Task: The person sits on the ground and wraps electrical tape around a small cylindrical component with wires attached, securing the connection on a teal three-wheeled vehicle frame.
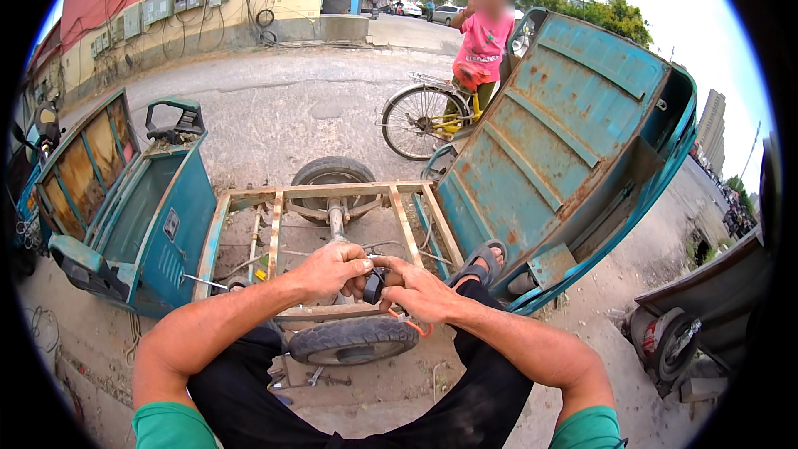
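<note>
Both my hands meet above the bare metal frame of a three-wheeled cart. My left hand is closed, its thumb and fingers at one side of a small black part. From the other side, the fingers of my right hand curl round that same part. It is dark and blocky; its exact kind does not show. An orange cord hangs below my right hand. Under the hands lies a tyred wheel, and a second wheel sits at the frame's far side.
A rusty teal cart body leans on its side at the right. Another teal body section stands at the left. Beyond the frame, a person in pink stands by a bicycle. A wrench lies on the ground near my feet.
</note>
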Tool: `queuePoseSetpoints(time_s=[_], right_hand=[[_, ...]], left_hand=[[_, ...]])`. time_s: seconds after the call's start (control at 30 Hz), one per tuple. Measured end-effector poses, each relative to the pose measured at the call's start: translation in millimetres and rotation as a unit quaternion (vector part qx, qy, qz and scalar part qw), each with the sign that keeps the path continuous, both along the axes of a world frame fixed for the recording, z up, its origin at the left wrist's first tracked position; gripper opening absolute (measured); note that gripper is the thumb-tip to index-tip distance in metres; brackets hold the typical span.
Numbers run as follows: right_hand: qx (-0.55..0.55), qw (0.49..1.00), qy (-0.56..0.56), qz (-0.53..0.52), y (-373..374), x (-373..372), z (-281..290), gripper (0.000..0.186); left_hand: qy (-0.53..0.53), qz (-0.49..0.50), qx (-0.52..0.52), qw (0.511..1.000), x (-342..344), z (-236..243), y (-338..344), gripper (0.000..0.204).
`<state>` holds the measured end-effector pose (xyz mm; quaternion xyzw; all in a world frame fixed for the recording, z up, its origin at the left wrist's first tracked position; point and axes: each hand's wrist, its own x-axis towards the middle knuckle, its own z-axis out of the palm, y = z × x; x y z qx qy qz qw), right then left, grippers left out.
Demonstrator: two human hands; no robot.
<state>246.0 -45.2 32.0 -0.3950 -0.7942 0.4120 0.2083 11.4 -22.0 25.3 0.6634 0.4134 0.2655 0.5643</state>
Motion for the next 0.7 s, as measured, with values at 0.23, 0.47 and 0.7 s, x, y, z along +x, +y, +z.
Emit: queuePoseSetpoints(time_s=[0.23, 0.47, 0.7], right_hand=[[0.232, 0.962, -0.128, -0.062, -3.2, -6.9, -8.0, 0.049], [0.364, 0.928, -0.007, -0.075, -5.0, -8.1, -11.5, 0.033], [0.387, 0.916, 0.079, -0.07, -9.2, -15.1, -1.0, 0.028]], left_hand=[[-0.036, -0.001, -0.078, 0.996, 5.6, -3.7, -2.6, 0.025], [-0.083, -0.019, -0.1, 0.991, 1.5, 0.7, 0.5, 0.024], [-0.078, -0.011, -0.123, 0.989, -3.9, 10.4, 1.7, 0.025]])
